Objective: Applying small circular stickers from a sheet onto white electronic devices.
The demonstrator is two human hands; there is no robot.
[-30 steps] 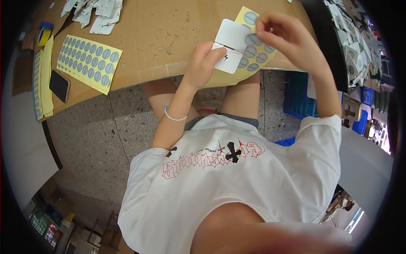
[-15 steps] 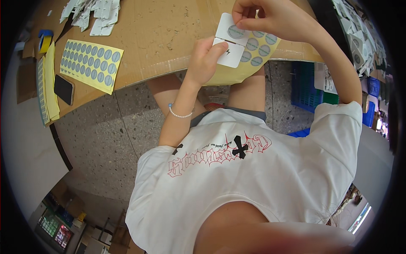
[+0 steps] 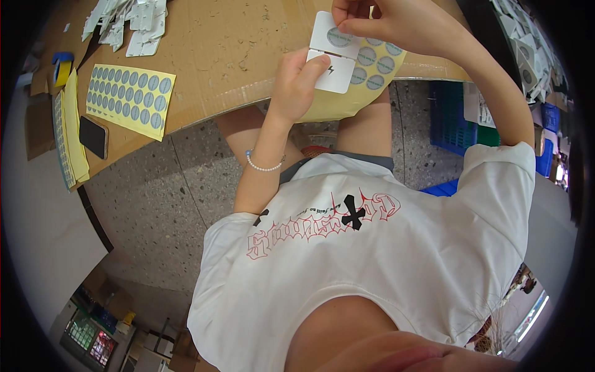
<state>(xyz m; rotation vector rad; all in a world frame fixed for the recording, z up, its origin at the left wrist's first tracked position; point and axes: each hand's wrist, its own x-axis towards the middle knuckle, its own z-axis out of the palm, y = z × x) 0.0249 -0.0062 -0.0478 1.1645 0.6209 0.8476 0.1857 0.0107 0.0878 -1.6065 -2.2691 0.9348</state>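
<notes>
My left hand (image 3: 294, 87) grips a white two-panel card (image 3: 341, 77) by its left side, thumb on top. A crease or slot crosses the card's middle, and a small black lightning mark shows on the nearer panel. On the farther panel is a round grey sticker (image 3: 339, 38). Curled and closed, my right hand (image 3: 387, 23) has its fingertips at that sticker's upper right edge, partly covering it. Beneath the card and my right hand, a yellow sheet (image 3: 331, 108) with more round grey stickers hangs over the table's near edge.
On the left of the brown table (image 3: 229, 56) lie another sticker sheet (image 3: 153, 122), a dark phone (image 3: 93, 136), stacked yellow sheets (image 3: 75, 133) and a tape roll (image 3: 62, 69). White cards (image 3: 145, 34) pile up far left, more (image 3: 527, 56) at right. A blue crate (image 3: 447, 118) stands below right.
Both hands and the card sit slightly higher and further left in the picture, as the view shifts a little. My right fingertips stay at the sticker's edge; my left hand keeps its grip.
</notes>
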